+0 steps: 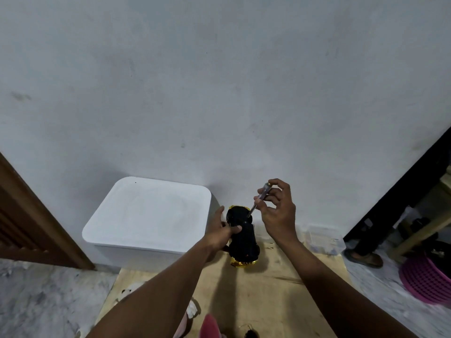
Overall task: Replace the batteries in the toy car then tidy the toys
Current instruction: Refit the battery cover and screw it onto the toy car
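Note:
A toy car [244, 242] with a gold body lies upside down, its black underside facing me, above a wooden board [244, 296]. My left hand [223, 234] grips the car from its left side, thumb on the underside. My right hand [275, 211] pinches a small screwdriver [259, 198] with a clear handle, held at a slant. Its tip rests on the far end of the car's underside. No batteries are visible.
A white lidded storage box [148, 215] stands against the wall left of the car. A small clear plastic box [322, 237] sits to the right. A pink basket [429, 279] and a sandalled foot [363, 257] are further right. Soft toys [192, 311] lie near the bottom edge.

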The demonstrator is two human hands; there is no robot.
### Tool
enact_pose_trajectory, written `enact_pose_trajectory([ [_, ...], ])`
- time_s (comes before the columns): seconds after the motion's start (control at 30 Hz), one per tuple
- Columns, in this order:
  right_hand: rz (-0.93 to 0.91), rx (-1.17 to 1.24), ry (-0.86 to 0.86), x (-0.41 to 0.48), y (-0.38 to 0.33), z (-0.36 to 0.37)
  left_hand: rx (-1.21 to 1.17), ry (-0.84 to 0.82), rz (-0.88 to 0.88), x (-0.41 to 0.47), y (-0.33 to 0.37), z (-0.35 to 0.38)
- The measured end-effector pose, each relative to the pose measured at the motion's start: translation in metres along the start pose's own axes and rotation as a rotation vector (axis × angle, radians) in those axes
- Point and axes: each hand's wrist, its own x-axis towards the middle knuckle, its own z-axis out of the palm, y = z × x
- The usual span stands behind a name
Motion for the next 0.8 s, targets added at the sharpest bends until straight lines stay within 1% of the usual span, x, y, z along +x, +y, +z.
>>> enact_pose_trajectory([
  [0.1,0.042,0.023,0.044,0.004,0.001,-0.007,0.008,0.019,-0.035,0.003,-0.005,-0.001],
  [0.33,0.065,0.012,0.063,0.006,0.004,-0.018,0.062,0.015,-0.069,0.007,-0.021,-0.003],
  [0.53,0.074,0.012,0.075,0.006,0.004,-0.025,0.111,-0.038,-0.129,0.003,-0.025,-0.003],
  [0.67,0.087,0.024,0.072,0.004,0.004,-0.027,0.072,-0.072,-0.130,0.000,-0.031,-0.004],
  [0.8,0.092,0.026,0.061,0.003,0.004,-0.028,0.078,-0.083,-0.087,-0.002,-0.038,-0.003],
])
